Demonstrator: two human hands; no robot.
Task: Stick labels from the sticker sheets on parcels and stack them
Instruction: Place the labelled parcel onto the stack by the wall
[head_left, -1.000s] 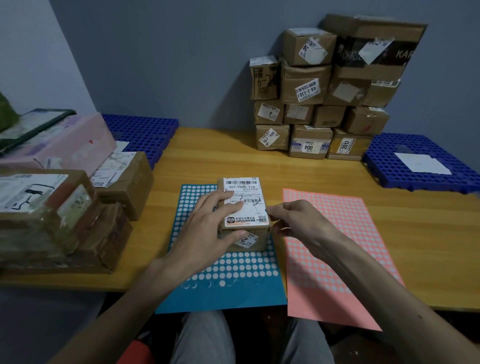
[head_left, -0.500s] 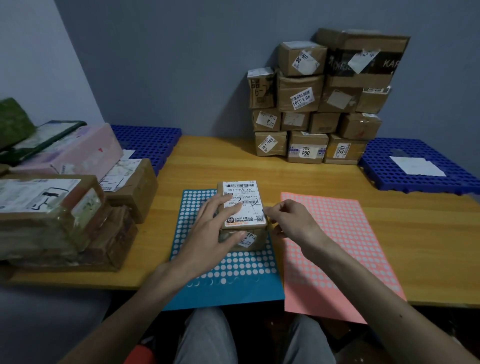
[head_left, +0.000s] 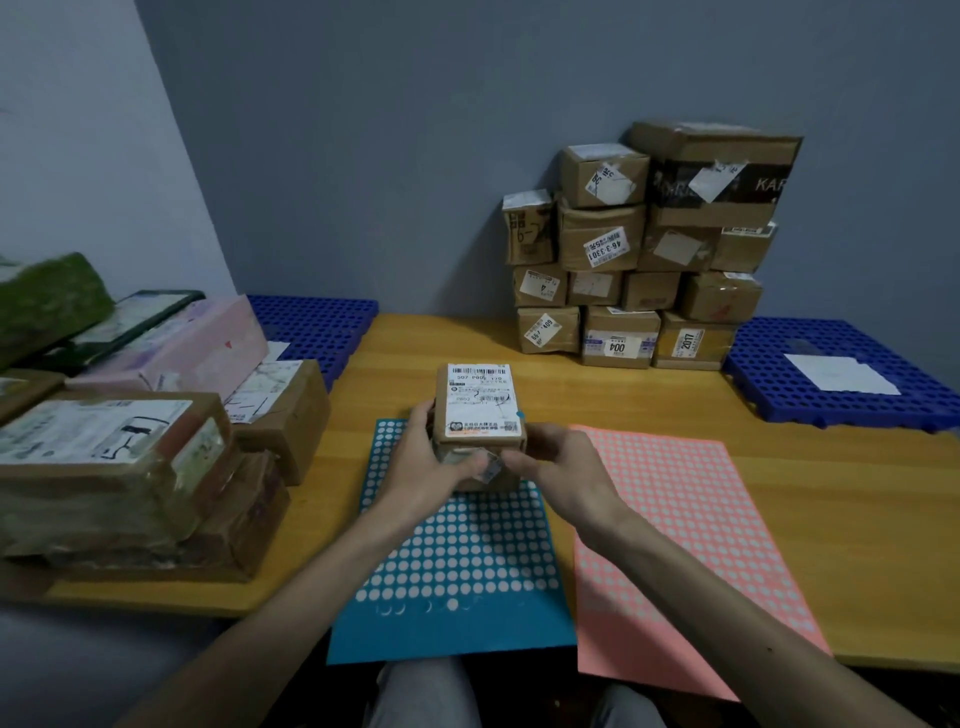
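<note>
At the far left a pile of taped brown parcels (head_left: 119, 467) sits at the edge of the desk (head_left: 805, 493). A green package (head_left: 47, 301) and a pink box (head_left: 182, 343) lie on top of it toward the back. Behind the pile, a blue perforated pallet (head_left: 317, 322) reaches to the wall.

Near the middle, a blue sticker sheet (head_left: 457, 561) lies flat, covered in rows of pale dots, with a plain band along its near edge, which hangs over the front of the desk. The left hand (head_left: 421, 467) has its grip closed on the left side of a small brown parcel (head_left: 480, 415), with the fingers curled round that side. The parcel sits over the far end of the blue sheet with its white shipping label facing up. Whether it rests on the sheet or is raised off it cannot be told. A blue dot sticker (head_left: 521, 414) sits at the right edge of the parcel's top. The right hand (head_left: 566, 467) grips the parcel's near right corner, thumb and fingers pinched on it.

Just beside the blue sheet lies a pink sticker sheet (head_left: 691, 519), also overhanging the desk front. Behind it, a stack of labelled parcels (head_left: 649, 249) stands against the wall. At the far right, a second blue pallet (head_left: 779, 395) carries a white paper (head_left: 841, 373).
</note>
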